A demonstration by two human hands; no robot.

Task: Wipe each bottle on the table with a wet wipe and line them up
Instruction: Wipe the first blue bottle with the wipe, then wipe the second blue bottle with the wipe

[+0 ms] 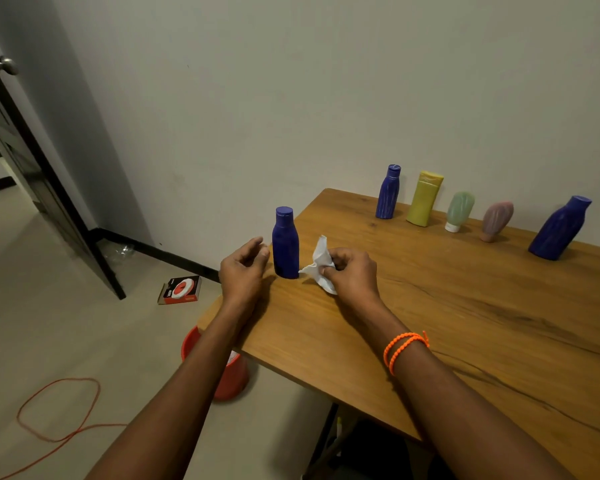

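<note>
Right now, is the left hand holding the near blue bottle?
No, the left hand hovers just beside the near blue bottle with loosely curled fingers, a gap between them, while the right hand pinches the wipe.

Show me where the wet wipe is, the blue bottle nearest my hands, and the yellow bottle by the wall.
wet wipe (321, 255): head view, on its upper crumpled fold.
nearest blue bottle (285, 245): head view, middle of its body.
yellow bottle (424, 199): head view, middle of its body.

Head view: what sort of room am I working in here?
Probably a plain room in a home: a wood-grain table against a bare painted wall, a dark door with round metal knob, tiled floor.
</note>
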